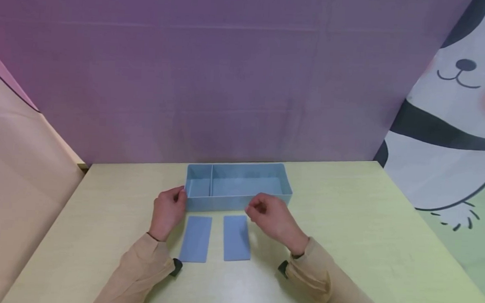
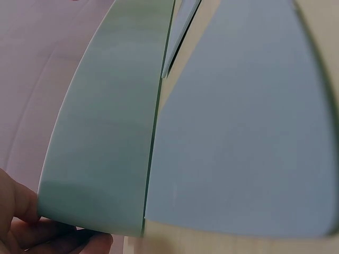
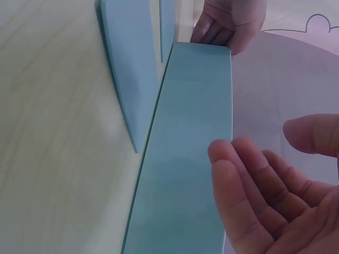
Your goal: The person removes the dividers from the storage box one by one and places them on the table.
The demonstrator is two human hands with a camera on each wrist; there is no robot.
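Note:
A shallow blue-green box (image 1: 219, 204) lies lengthwise at the back of the table, split by one divider (image 1: 211, 179) into a small left and a larger right compartment. At its front left corner my left hand (image 1: 167, 211) grips the end, thumb by the rim and fingers curled against the short side, as the left wrist view shows the hand (image 2: 18, 222). My right hand (image 1: 276, 219) hovers in front of the box's right part, fingers loosely bent and thumb apart; nothing is between them in the right wrist view (image 3: 275, 206). Two flat blue rectangular panels (image 1: 196, 239) (image 1: 236, 238) lie before the box.
The pale wooden table (image 1: 338, 211) runs back to a purple cloth wall (image 1: 246, 78). A panda-print sheet (image 1: 451, 171) hangs on the right, and a light cloth (image 1: 14, 180) on the left. Black wrist-worn devices (image 1: 176, 267) show under both sleeves.

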